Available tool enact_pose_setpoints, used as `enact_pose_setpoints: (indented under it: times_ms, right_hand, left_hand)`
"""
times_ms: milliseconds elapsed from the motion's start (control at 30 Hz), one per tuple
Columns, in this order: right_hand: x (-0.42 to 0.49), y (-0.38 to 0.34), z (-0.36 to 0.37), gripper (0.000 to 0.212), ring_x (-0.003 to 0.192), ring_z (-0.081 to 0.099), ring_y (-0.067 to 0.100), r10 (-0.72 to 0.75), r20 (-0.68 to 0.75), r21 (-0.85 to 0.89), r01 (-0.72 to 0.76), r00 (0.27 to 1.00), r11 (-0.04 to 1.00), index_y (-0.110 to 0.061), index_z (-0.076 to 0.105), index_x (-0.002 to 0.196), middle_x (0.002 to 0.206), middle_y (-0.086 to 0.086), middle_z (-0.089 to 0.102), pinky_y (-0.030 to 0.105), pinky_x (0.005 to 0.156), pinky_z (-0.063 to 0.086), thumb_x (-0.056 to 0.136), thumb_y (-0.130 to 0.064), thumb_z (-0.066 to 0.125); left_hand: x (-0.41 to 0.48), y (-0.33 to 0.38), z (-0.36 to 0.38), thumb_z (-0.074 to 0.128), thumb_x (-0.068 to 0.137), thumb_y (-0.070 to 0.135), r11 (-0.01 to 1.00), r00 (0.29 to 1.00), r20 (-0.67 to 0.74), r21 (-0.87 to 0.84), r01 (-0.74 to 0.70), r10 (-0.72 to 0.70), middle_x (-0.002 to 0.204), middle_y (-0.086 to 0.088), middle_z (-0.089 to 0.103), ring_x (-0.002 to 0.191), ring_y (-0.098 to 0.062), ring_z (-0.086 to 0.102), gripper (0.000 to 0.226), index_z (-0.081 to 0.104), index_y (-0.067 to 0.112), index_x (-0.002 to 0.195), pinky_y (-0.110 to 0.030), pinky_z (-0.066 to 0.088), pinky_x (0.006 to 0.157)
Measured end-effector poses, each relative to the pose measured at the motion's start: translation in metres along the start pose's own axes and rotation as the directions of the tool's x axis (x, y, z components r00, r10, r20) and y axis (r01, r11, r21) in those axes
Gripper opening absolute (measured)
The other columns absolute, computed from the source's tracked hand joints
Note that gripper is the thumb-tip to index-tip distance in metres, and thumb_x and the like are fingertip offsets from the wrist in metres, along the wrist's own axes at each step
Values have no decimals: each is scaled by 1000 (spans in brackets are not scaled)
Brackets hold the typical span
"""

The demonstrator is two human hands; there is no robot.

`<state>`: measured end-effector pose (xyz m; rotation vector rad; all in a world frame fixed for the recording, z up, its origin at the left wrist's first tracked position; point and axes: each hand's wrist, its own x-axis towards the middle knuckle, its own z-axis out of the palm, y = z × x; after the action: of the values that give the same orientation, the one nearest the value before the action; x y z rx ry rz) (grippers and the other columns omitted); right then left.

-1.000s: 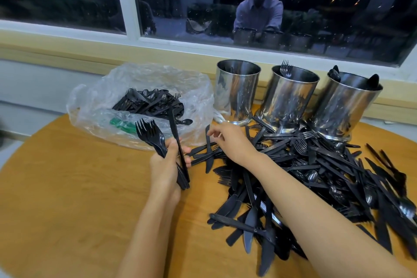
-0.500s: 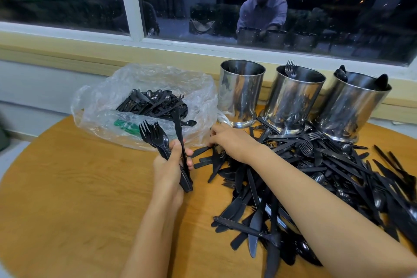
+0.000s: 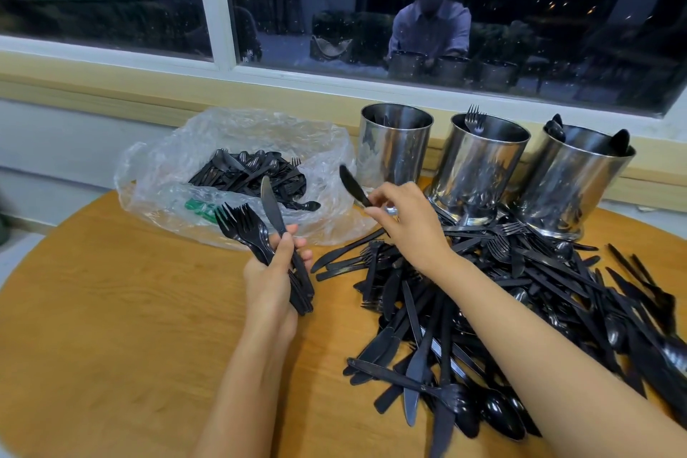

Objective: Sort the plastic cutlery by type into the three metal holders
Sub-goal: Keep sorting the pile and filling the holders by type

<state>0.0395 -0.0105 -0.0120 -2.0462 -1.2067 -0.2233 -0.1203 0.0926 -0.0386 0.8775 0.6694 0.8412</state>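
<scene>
A crumpled clear plastic bag point(image 3: 238, 134) of cutlery is seen far left on the round wooden tabletop point(image 3: 111, 309). Black plastic forks point(image 3: 241, 227) and one knife point(image 3: 271, 204) are clasped in the tightly curled grip of the left hand point(image 3: 271, 271). Another black plastic knife point(image 3: 351, 184) is pinched in the grip of the right hand point(image 3: 405, 219), above the loose cutlery pile point(image 3: 520, 290). Three shiny metal holders point(image 3: 479, 175) are lined up far right.

Round wooden table point(image 3: 111, 327), clear crumpled plastic bag point(image 3: 238, 134) at far left on it, green item point(image 3: 199, 206) inside bag, white-framed window point(image 3: 219, 11) along far wall, pale wooden sill point(image 3: 148, 93) below, person's reflection point(image 3: 431, 26) in dark glass.
</scene>
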Motion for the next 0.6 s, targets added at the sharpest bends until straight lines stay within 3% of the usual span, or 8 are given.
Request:
enact_pose_setpoints:
  times_ms: [100,200,300,400,500,600]
  right_hand:
    - [-8,-26,1,6,76,53,-4,182,86,340,-201,979,919,-22,65,96,84,-11,61,9,68,41,91,-20,65]
    - [-18,-48,20,10,73,63,11,279,222,523,-356,934,775,-12,69,91,83,4,68,11,64,48,85,-17,74]
    - [-24,-60,44,12,76,68,21,320,196,490,-375,927,787,-16,68,79,83,8,73,25,67,56,79,-20,80]
    - [-26,-62,57,18,69,61,8,291,183,462,-343,939,818,-23,65,71,86,4,73,21,70,53,79,-16,80]
    - [-26,-57,49,3,67,58,-2,191,199,440,-262,961,859,-15,74,81,84,-2,73,13,69,48,82,-15,76]
    - [-14,-35,32,9,70,56,-4,234,113,305,-258,966,917,-11,76,93,80,-9,67,11,71,43,86,-17,72]
  left_hand:
    - [-1,-1,2,53,100,13,999,1000,17,-36,25,-24,88,-5,74,78,-15,72,15,66,9,106,-28,59,77]
    - [-3,-2,5,51,101,11,996,998,36,-70,56,-54,97,-10,75,89,-21,74,14,65,7,103,-33,60,81]
    - [-3,-3,3,52,101,19,997,997,46,-48,63,-60,102,-17,74,93,-26,73,20,65,4,103,-36,61,79]
    - [-3,-2,2,51,101,23,998,996,73,-13,61,-60,98,-16,75,91,-24,74,24,67,6,108,-37,60,80]
    - [-1,-1,0,49,102,18,1000,999,33,-10,29,-29,99,-12,75,88,-20,74,19,67,9,102,-32,60,72]
    - [1,0,-2,46,104,21,1000,1000,-3,9,-1,1,95,-6,74,79,-19,74,20,63,13,100,-31,59,65]
